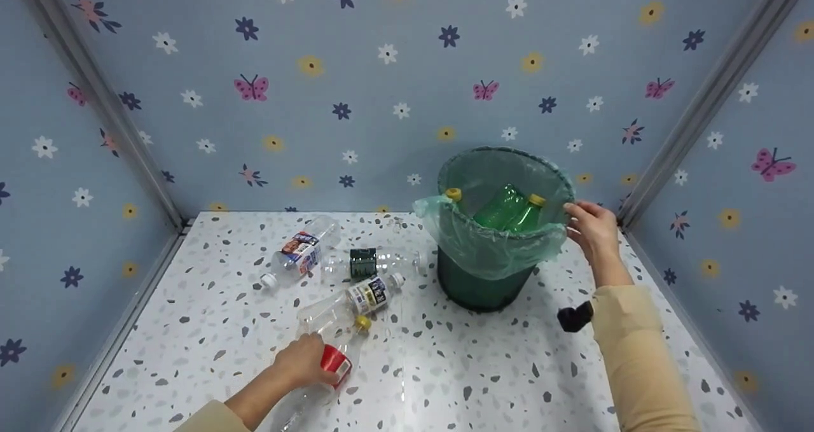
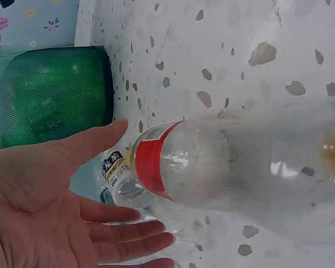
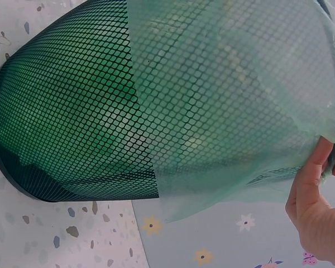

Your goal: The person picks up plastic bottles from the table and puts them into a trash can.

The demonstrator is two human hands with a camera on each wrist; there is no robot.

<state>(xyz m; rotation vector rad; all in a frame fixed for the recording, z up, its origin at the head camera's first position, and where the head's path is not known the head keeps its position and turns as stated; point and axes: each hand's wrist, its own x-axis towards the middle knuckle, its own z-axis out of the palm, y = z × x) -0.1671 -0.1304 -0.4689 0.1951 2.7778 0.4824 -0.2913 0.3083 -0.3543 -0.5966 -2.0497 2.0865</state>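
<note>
Fingers of the left hand (image 1: pixel 299 361) are straight and spread out, right by a clear bottle with a red label (image 1: pixel 336 366). I cannot tell if they touch it. This bottle lies on its side toward the front edge of the bench (image 1: pixel 445 381), left of the middle. Its yellow cap (image 1: pixel 362 323) points to the back edge. A tan sleeve (image 1: pixel 213 418) goes round the left arm.

Just past it lies a clear bottle with a white and black label (image 1: pixel 367 295). Its white cap points toward the bin. A small black thing (image 1: pixel 574 317) sits at the right wrist.

A bit farther back, a clear bottle with a dark green label (image 1: pixel 364 263) lies along the back edge, well in from it. To its left is a clear bottle with a colorful picture label (image 1: pixel 301 252), and its white cap points toward the left edge.

Right of the middle, near the back edge, stands a dark green mesh bin (image 1: pixel 467 289). A thin green bag (image 1: pixel 493 257) lines it and hangs over the rim. Green bottles (image 1: pixel 502 210) with yellow caps are inside.

The right hand (image 1: pixel 594 231) pinches the bag and rim on the bin's right side. Behind everything is a blue wall (image 1: pixel 362 44) with flowers and butterflies.
</note>
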